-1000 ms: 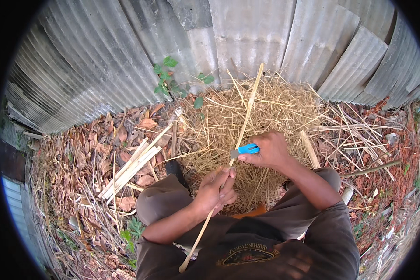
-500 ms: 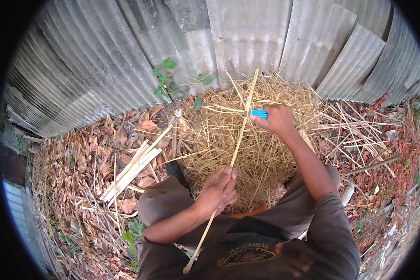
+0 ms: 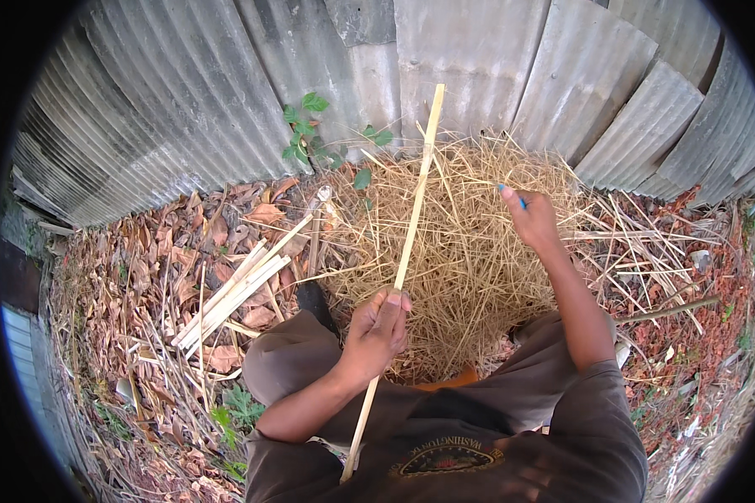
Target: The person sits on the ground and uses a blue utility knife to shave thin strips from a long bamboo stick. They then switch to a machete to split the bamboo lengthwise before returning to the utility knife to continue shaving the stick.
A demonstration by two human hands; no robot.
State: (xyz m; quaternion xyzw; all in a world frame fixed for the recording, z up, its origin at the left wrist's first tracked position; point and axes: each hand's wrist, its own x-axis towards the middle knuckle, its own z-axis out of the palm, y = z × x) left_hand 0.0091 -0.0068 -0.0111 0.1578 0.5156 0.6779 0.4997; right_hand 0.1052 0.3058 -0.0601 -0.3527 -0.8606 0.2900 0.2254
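Corrugated fence (image 3: 176,101): is being formed by overlapping, weathered grey metal sheets, some tilted at the right.
Leafy green plant (image 3: 302,128): is being backed by the fence.
Dry brown leaves (image 3: 164,251): are being strewn over the left side.
Reddish plant litter (image 3: 734,260): is being seen at far right.
Daylight: is being softly diffused.

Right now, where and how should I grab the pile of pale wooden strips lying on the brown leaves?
Likely around the middle of the pale, straight wooden strips, from above, gripping across their length: they lie roughly parallel, slanting over dry brown leaves, with their middle uncovered. The left hand is nearer but holds a long, flat pale strip.
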